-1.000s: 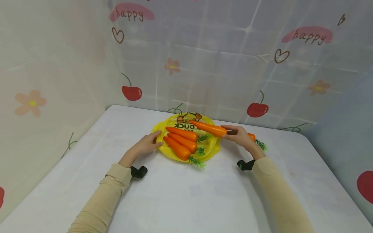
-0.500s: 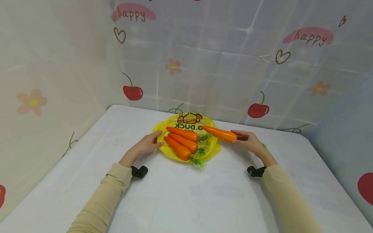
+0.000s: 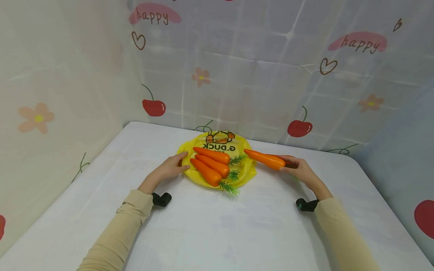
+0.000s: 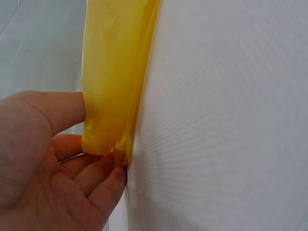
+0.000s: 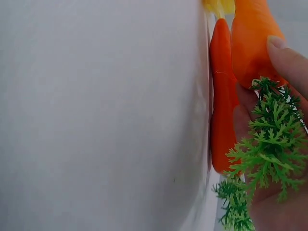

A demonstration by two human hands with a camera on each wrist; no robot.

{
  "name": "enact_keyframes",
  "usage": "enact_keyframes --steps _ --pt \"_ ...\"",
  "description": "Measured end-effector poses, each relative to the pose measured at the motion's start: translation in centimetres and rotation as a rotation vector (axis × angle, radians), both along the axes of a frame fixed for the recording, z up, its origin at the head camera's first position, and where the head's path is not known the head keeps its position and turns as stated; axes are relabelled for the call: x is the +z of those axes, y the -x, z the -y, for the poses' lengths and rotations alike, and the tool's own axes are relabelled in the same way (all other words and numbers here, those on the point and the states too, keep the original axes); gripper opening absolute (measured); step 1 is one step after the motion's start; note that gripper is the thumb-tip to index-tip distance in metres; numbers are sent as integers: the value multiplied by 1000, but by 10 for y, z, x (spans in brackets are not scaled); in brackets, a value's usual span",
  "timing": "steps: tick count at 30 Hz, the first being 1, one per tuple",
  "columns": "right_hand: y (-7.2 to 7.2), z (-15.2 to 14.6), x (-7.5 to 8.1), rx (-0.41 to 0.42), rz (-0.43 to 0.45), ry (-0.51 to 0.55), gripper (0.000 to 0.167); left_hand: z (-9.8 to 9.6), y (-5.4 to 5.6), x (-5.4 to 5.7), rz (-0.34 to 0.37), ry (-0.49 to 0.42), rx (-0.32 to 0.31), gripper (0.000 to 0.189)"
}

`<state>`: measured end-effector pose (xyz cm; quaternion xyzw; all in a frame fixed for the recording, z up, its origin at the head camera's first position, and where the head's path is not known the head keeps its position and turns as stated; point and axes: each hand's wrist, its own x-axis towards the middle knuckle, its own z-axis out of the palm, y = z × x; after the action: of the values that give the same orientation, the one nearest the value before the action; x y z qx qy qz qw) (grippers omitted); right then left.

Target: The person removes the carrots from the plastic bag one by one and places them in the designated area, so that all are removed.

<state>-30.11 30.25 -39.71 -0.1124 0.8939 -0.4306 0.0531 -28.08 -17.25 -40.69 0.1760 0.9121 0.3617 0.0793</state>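
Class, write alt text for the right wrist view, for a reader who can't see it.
A right hand holds a smooth orange carrot with feathery green leaves; beside it, a darker red-orange carrot lies on a white tabletop.

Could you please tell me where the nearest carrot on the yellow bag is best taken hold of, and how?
I'd pinch the nearest carrot by its thick end, coming from the near right: that end faces there, the tip tapers away leftward toward the left hand, and another carrot lies close along its far side.
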Motion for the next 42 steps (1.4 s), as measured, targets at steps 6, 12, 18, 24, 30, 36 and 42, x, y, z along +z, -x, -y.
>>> enact_keyframes --steps 6,12,18,24,30,36,42 --pt "-8 -12 -1 -11 -8 -24 63 1 0 0 -4 3 1 63" --pt "-18 -18 0 -6 -11 -37 65 1 0 2 -7 14 -2 63" --pt "-26 -23 -2 -36 13 -67 65 0 0 2 -11 21 -5 63" --pt "-32 -28 -1 -53 9 -95 65 -1 0 1 -6 20 4 63" --pt "-32 -32 -1 -45 8 -125 64 0 1 -1 -9 22 3 63" --pt "-30 -36 -3 -42 9 -143 62 0 1 -1 -7 19 -1 63" --pt "-31 -37 -4 -26 -18 -148 60 0 2 -1 -7 20 1 63"
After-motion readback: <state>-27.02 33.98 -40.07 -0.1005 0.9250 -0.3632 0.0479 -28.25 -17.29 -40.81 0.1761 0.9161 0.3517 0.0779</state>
